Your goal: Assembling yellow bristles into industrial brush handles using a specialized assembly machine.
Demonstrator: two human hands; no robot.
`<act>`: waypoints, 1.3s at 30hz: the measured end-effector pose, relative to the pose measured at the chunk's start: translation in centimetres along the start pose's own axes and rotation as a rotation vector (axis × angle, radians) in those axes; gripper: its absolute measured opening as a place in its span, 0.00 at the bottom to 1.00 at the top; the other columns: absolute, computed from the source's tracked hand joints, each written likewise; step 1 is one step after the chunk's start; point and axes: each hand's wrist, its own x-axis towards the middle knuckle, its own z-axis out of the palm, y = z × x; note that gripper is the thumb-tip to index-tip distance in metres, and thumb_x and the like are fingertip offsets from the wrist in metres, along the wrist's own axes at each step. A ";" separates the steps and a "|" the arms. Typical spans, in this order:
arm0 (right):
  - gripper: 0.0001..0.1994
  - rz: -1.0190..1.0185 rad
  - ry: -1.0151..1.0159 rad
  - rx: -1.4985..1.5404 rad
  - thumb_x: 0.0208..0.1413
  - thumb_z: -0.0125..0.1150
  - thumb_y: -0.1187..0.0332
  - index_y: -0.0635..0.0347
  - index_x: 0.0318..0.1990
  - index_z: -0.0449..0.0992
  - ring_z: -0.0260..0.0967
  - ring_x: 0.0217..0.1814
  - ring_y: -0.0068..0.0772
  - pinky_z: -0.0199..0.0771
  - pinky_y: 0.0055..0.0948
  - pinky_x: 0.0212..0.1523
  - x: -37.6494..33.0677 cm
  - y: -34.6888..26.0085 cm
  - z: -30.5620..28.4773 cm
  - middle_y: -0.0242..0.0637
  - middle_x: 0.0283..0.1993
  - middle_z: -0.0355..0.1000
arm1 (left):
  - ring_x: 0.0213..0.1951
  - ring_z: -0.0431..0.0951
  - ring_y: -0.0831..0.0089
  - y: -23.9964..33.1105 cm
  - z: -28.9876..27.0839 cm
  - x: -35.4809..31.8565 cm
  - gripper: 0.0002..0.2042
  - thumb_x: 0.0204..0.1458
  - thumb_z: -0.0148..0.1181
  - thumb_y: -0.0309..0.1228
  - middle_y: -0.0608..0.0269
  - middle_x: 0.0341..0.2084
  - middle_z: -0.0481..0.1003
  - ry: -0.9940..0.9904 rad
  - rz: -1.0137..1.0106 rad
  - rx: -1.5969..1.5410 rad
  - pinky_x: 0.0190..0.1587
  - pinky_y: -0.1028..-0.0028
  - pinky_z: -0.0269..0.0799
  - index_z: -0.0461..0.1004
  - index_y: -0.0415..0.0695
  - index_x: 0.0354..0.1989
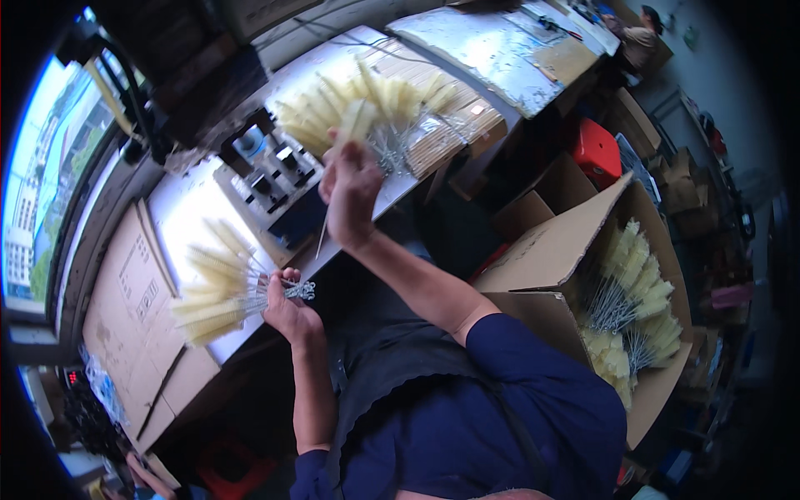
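Two bunches of pale yellow bristle brushes with twisted wire handles in hand. Left hand (287, 312) closed round the wire ends of a fanned bunch of pale yellow brushes (212, 287), bristle heads pointing out to the left over the white worktable (187, 212), looped wire tips sticking out past the knuckles. Right hand (350, 187) raised higher, fingers curled tight on the wire stems of a larger fan of the same brushes (367, 104), heads spread above the table and the grey block with dark sockets (271, 171). Below that hand, one thin loose wire (321, 237) hanging; whether pinched or merely caught, cannot tell.

Judging by the lie of things, work somewhere in the middle: open brown cardboard box (575, 250) at the right already holding a good layer of finished brushes (633, 308), heads outward, wires to the centre, yet with room left inside. Both held bunches not yet in that box. More stock seemingly lying on the ribbed tan tray (454, 125) behind the raised fan, though blurred. Flattened cardboard sheets (125, 308) at the left edge, untouched.
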 end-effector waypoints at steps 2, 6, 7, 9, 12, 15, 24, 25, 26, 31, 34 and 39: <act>0.14 0.019 -0.089 -0.041 0.70 0.45 0.62 0.64 0.45 0.71 0.50 0.15 0.14 0.51 0.18 0.14 1.8 -1.5 -0.8 0.27 0.25 0.63 | 0.31 0.75 0.70 0.6 -0.8 1.1 0.05 0.58 0.50 0.18 0.59 0.31 0.72 0.063 0.005 -0.030 0.38 0.69 0.76 0.68 0.32 0.41; 0.14 0.617 -0.391 -0.319 0.68 0.48 0.62 0.65 0.42 0.72 0.52 0.15 0.13 0.53 0.16 0.13 1.9 -0.7 -3.5 0.29 0.25 0.65 | 0.28 0.77 0.70 0.8 -1.7 4.0 0.09 0.56 0.51 0.19 0.57 0.33 0.73 0.151 0.139 0.069 0.33 0.68 0.79 0.66 0.34 0.45; 0.14 0.649 -0.412 -0.333 0.68 0.49 0.61 0.66 0.41 0.72 0.52 0.14 0.12 0.54 0.15 0.12 1.5 0.1 -3.6 0.29 0.25 0.66 | 0.28 0.77 0.70 0.9 -1.9 4.6 0.09 0.56 0.51 0.19 0.57 0.33 0.73 0.163 0.156 0.077 0.33 0.68 0.79 0.66 0.34 0.45; 0.15 0.736 -0.471 -0.334 0.68 0.49 0.61 0.66 0.41 0.72 0.52 0.14 0.12 0.54 0.15 0.12 1.3 1.5 -3.1 0.29 0.25 0.66 | 0.28 0.77 0.70 1.1 -2.4 5.5 0.09 0.56 0.51 0.19 0.57 0.33 0.73 0.191 0.182 0.082 0.32 0.68 0.79 0.67 0.34 0.44; 0.14 0.796 -0.517 -0.355 0.68 0.49 0.62 0.67 0.41 0.71 0.52 0.14 0.12 0.55 0.14 0.11 1.3 3.1 -2.2 0.30 0.25 0.66 | 0.28 0.77 0.70 0.9 -2.6 6.2 0.08 0.55 0.51 0.19 0.56 0.32 0.73 0.208 0.192 0.055 0.32 0.69 0.79 0.67 0.34 0.43; 0.14 0.864 -0.500 -0.373 0.67 0.49 0.63 0.68 0.42 0.71 0.53 0.13 0.13 0.55 0.15 0.11 1.7 4.7 -1.4 0.32 0.25 0.67 | 0.28 0.77 0.70 0.6 -2.8 6.7 0.08 0.55 0.50 0.18 0.56 0.32 0.73 0.189 0.156 0.101 0.30 0.70 0.78 0.67 0.34 0.43; 0.22 0.914 -0.503 -0.403 0.69 0.42 0.55 0.70 0.45 0.71 0.61 0.20 0.19 0.63 0.18 0.19 3.5 5.4 0.4 0.37 0.30 0.70 | 0.25 0.77 0.69 -0.8 -3.4 8.0 0.06 0.54 0.51 0.18 0.56 0.30 0.73 0.196 0.131 0.097 0.29 0.69 0.79 0.68 0.31 0.39; 0.24 0.932 -0.485 -0.411 0.69 0.39 0.53 0.70 0.47 0.70 0.64 0.20 0.21 0.66 0.19 0.19 3.5 5.2 0.8 0.40 0.33 0.73 | 0.25 0.77 0.69 -0.4 -2.9 7.7 0.04 0.54 0.51 0.18 0.56 0.29 0.73 0.206 0.154 0.090 0.30 0.69 0.80 0.69 0.30 0.37; 0.27 0.947 -0.468 -0.419 0.69 0.37 0.50 0.71 0.50 0.69 0.68 0.21 0.23 0.69 0.21 0.19 3.6 5.1 1.1 0.43 0.36 0.75 | 0.25 0.77 0.69 -0.5 -2.9 7.7 0.04 0.54 0.51 0.18 0.56 0.29 0.73 0.201 0.150 0.093 0.30 0.69 0.80 0.69 0.30 0.37; 0.35 0.932 -0.445 -0.360 0.66 0.37 0.41 0.72 0.57 0.64 0.74 0.28 0.29 0.78 0.27 0.26 1.8 4.0 2.5 0.47 0.44 0.75 | 0.26 0.77 0.70 -1.0 -3.6 7.7 0.03 0.55 0.51 0.18 0.56 0.29 0.73 0.188 0.166 0.128 0.31 0.69 0.81 0.69 0.31 0.37; 0.30 0.921 -0.392 -0.261 0.65 0.45 0.45 0.69 0.53 0.66 0.74 0.29 0.29 0.80 0.28 0.28 1.4 4.5 3.1 0.44 0.42 0.75 | 0.26 0.77 0.70 -1.1 -4.0 7.7 0.03 0.55 0.51 0.18 0.57 0.29 0.73 0.164 0.148 0.143 0.31 0.68 0.81 0.69 0.32 0.36; 0.13 0.960 -0.346 -0.238 0.64 0.55 0.60 0.63 0.41 0.70 0.63 0.21 0.18 0.64 0.18 0.18 0.7 7.0 1.9 0.32 0.29 0.69 | 0.26 0.77 0.70 -1.2 -4.2 7.7 0.02 0.55 0.51 0.17 0.58 0.28 0.72 0.120 0.147 0.104 0.32 0.68 0.81 0.68 0.33 0.35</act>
